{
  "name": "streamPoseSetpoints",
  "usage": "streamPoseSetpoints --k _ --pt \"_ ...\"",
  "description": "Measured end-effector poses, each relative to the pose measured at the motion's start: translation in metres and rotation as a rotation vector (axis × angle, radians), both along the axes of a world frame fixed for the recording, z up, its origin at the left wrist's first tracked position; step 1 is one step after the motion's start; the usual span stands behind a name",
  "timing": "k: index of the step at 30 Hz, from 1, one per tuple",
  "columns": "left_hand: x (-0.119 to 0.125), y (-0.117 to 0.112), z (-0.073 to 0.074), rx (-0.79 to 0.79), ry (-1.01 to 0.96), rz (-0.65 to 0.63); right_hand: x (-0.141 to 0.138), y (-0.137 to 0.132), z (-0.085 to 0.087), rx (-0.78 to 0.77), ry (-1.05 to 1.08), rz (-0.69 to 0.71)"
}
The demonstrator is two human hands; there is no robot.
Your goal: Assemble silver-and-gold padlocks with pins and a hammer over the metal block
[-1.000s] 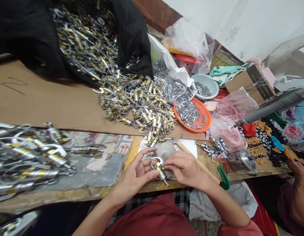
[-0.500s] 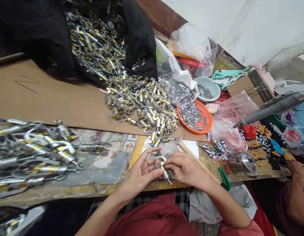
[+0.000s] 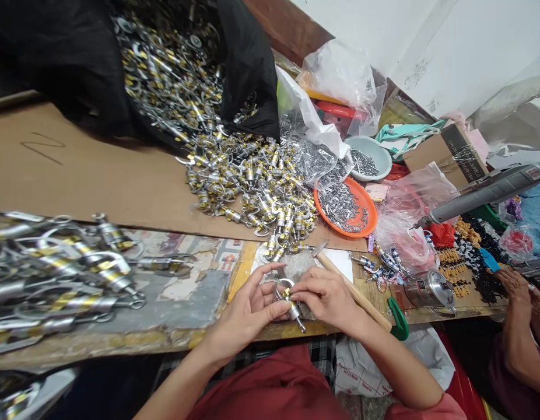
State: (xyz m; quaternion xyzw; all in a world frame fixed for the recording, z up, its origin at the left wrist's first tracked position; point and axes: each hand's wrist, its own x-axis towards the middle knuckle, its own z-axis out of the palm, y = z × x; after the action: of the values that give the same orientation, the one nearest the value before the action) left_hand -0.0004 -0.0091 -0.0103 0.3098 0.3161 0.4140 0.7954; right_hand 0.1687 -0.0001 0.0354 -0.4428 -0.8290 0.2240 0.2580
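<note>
Between my two hands, over the front edge of the bench, is a small silver metal piece with yellow bands point(image 3: 295, 314) and a curved, hook-like part. My left hand point(image 3: 250, 306) steadies it between thumb and fingers. My right hand point(image 3: 326, 296) pinches it near the yellow part; the fingertips hide any smaller part there. The piece's thin end points down toward me. Just behind the hands lies a grey block point(image 3: 298, 263). A hammer point(image 3: 361, 294) with a wooden handle rests partly behind my right forearm.
A heap of similar pieces point(image 3: 248, 175) spills from a black bag point(image 3: 252, 76); more lie at left point(image 3: 77, 274). An orange plate point(image 3: 370, 210) and a pale bowl point(image 3: 386, 157) hold small metal parts. A metal mug point(image 3: 423, 290) stands at right, near another person's hands point(image 3: 517, 286).
My hands and the piece between them stay almost in place. At the far right, the other person's hands have moved up and left, toward a blue scoop-like object.
</note>
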Motion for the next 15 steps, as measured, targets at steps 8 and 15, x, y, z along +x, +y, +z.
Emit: streamPoseSetpoints --k 8,15 --pt "0.001 0.0 -0.003 -0.002 0.023 0.012 -0.009 -0.003 -0.013 0.055 0.004 -0.108" --pt "0.0 -0.001 -0.002 0.007 0.045 0.016 -0.008 -0.009 -0.012 0.112 0.044 -0.122"
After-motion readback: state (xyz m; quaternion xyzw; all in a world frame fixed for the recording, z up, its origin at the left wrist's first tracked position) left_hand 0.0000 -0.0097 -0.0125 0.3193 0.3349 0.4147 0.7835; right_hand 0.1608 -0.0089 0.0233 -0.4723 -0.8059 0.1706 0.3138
